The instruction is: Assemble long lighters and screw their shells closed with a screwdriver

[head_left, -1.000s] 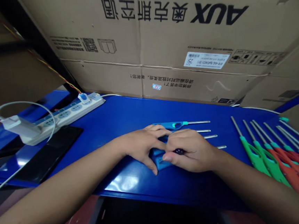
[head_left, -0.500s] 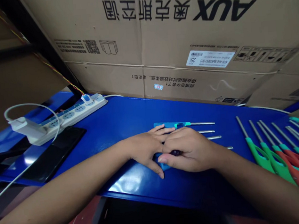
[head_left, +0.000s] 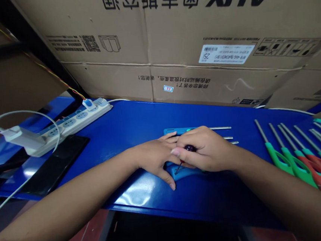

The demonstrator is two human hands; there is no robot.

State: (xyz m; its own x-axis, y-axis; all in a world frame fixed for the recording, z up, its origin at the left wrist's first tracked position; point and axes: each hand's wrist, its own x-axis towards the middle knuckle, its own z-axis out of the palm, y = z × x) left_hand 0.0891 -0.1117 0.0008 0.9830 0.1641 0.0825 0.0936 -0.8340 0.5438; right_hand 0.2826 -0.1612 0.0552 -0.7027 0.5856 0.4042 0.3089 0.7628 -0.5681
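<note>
My right hand (head_left: 212, 149) is closed around a screwdriver (head_left: 190, 148). Its dark round handle end shows above the thumb, and its thin shaft slants down to the nearest blue lighter (head_left: 182, 172). My left hand (head_left: 151, 157) lies palm down with its fingers spread over several long-necked blue lighters. Both hands overlap at the fingers and cover most of those lighters. The farthest blue lighter (head_left: 169, 131) shows its body end beyond the fingers, and metal tubes stick out to the right of my right hand.
Green lighters (head_left: 279, 159) and red lighters (head_left: 312, 171) lie in a row at the right of the blue table (head_left: 117, 135). At left are a power strip (head_left: 92, 113) with a plugged-in charger (head_left: 21, 138) and a black phone-like slab (head_left: 57, 163). A large cardboard box (head_left: 176, 47) stands behind.
My right hand has risen slightly and moved away from me, tilting the screwdriver so that its shaft now shows. My left hand stays spread in nearly the same place. The view has shifted a little.
</note>
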